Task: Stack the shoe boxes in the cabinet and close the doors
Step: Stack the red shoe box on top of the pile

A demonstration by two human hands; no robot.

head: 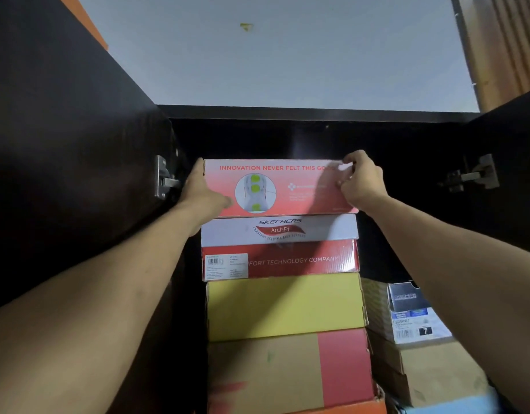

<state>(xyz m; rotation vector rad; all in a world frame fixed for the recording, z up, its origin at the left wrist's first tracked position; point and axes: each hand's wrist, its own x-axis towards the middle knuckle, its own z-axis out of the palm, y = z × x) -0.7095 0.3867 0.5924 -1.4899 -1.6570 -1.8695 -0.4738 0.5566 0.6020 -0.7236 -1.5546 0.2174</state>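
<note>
A red Skechers shoe box [299,189] lies at the top of a tall stack inside the dark cabinet [287,115]. My left hand [202,189] lies flat against its left end, thumb on the front face. At the box's upper right corner my right hand [361,179] grips with curled fingers. Under it sit a white and red Skechers Arch Fit box [280,246], a yellow box [284,306] and a tan and red box [287,372]. Both cabinet doors stand open: the left door [63,150] and the right door [514,144].
A lower stack stands to the right: a grey Skechers box [413,315] on brown cardboard boxes [431,372]. Metal hinges show at the left [165,180] and the right [478,174]. The cabinet's top panel is close above the top box. Above is the ceiling [272,55].
</note>
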